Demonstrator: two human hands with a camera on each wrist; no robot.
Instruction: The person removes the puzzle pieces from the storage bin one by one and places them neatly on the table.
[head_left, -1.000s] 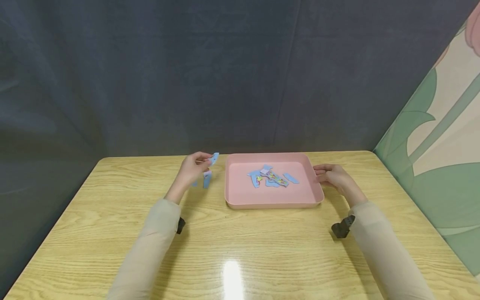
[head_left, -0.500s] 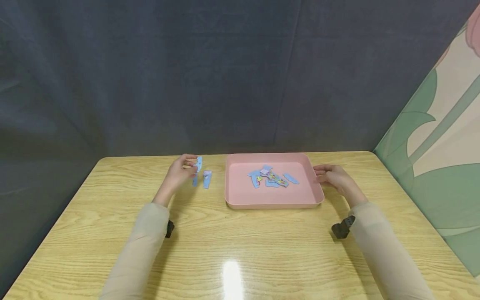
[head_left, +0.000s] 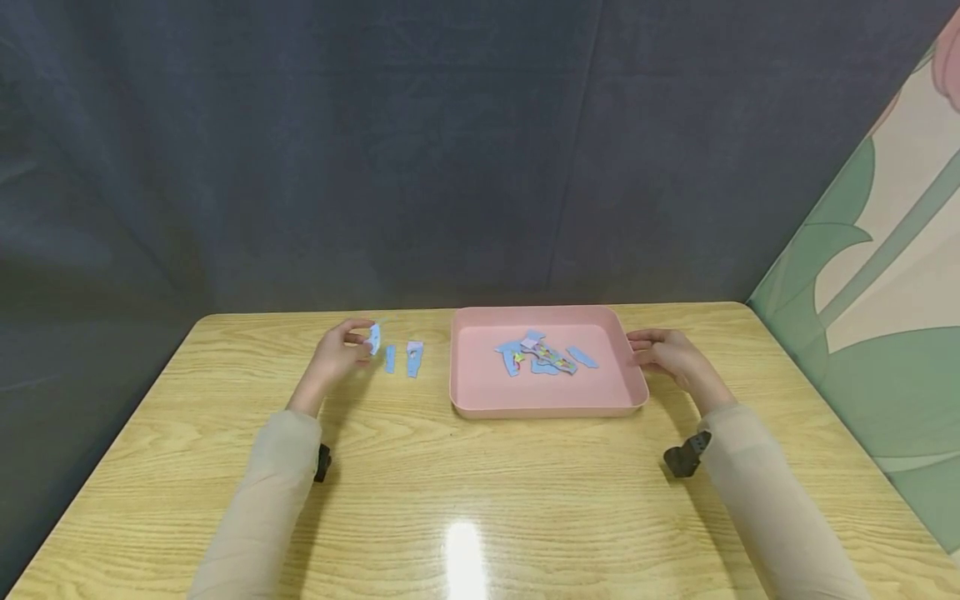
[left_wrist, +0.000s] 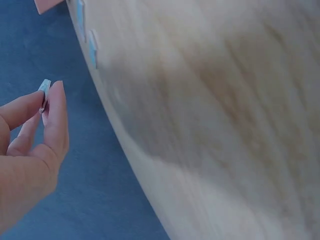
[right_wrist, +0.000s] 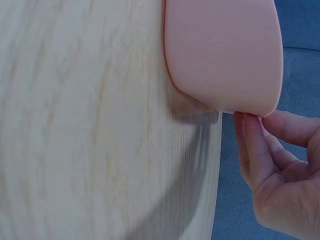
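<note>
My left hand point(head_left: 335, 354) pinches a small light blue puzzle piece point(head_left: 375, 338) between thumb and fingers, raised above the table. The left wrist view shows this piece edge-on at the fingertips. Just right of that hand lie a narrow blue piece point(head_left: 390, 359) and a blue piece with a lilac end point(head_left: 415, 360), side by side. My right hand point(head_left: 672, 354) grips the right rim of a shallow pink tray point(head_left: 547, 400), its thumb and fingers at the edge in the right wrist view. Inside the tray, several flat patterned pieces point(head_left: 553, 358) overlap, and one blue piece point(head_left: 582, 357) lies apart.
The wood-grain table point(head_left: 465, 475) ends at a dark curtain point(head_left: 480, 167) behind the tray. A wall with a leaf pattern point(head_left: 885, 333) rises along the right side. Each wrist wears a small black camera.
My left hand has moved left with its blue piece, away from the tray and past the two pieces on the table, uncovering them. The right hand and tray have stayed put.
</note>
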